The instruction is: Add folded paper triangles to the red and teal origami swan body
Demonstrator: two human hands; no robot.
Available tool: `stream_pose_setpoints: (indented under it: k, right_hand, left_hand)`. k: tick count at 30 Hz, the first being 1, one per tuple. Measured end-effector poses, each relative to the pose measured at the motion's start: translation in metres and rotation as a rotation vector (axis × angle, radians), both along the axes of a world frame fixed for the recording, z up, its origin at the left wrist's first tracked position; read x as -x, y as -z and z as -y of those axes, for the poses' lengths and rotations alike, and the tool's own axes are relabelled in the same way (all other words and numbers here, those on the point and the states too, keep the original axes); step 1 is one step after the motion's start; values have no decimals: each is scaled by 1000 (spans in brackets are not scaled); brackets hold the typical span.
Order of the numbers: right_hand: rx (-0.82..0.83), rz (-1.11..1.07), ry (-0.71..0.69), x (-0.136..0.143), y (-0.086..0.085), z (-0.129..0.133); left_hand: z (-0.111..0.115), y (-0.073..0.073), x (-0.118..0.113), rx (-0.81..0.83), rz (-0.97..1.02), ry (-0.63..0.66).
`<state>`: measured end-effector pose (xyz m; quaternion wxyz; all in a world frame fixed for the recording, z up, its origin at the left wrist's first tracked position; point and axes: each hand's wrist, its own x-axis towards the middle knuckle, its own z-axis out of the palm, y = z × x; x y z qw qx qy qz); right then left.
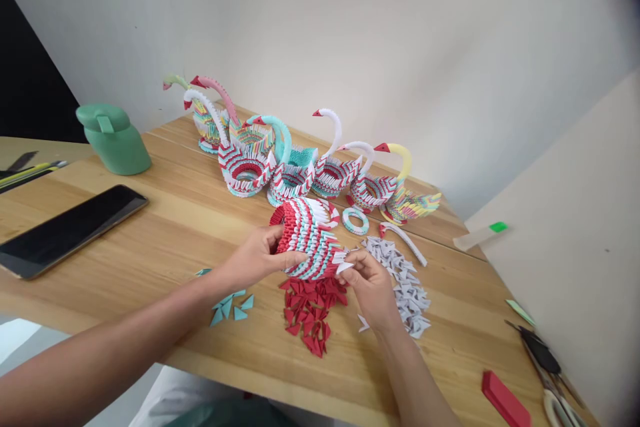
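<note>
My left hand (260, 255) grips a round origami swan body (307, 237) made of red, white and light-blue folded paper pieces, tilted on its side above the table. At its right edge, my right hand (369, 283) pinches a white folded paper piece (345, 267) against the rim; whether it is seated there I cannot tell. Beneath the body lies a pile of red paper triangles (313, 317). Right of my right hand spreads a heap of white paper triangles (410, 293). Several light-blue triangles (233, 307) lie by my left forearm.
Several finished paper swans (245, 170) stand along the back. A paper ring (355, 221) and a white swan neck (407, 243) lie before them. At left are a green bottle (115, 143) and a phone (75, 227); at right, a red block (505, 400) and scissors (555, 407).
</note>
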<state>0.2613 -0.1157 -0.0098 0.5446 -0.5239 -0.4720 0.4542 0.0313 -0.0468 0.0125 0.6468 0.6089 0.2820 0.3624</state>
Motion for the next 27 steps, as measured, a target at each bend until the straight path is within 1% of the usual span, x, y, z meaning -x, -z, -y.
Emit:
stream_pose_setpoints:
  k: [4,8,10,12,18,23,27]
  right_hand:
    - [-71,9,18,4,-3,1]
    - [-169,91,68,7,-6,4]
    - [-161,131,87,6,-6,5]
    - [-119,122,89,5,-4,5]
    - [14,-139,30,7,1,-1]
    - [30,-349,-23,12,-2,-3]
    - [39,-432,-59,12,-1,-2]
  left_hand:
    - [0,0,-1,-9,-2,-7]
    - [0,0,-1,0,7,-5]
    - [0,0,-1,6,1,-4]
    - [0,0,-1,6,-4,-6]
    - [1,-1,-1,2,-1,-9]
    - [0,-2,0,18,39,-17]
    - [0,-2,0,35,51,2]
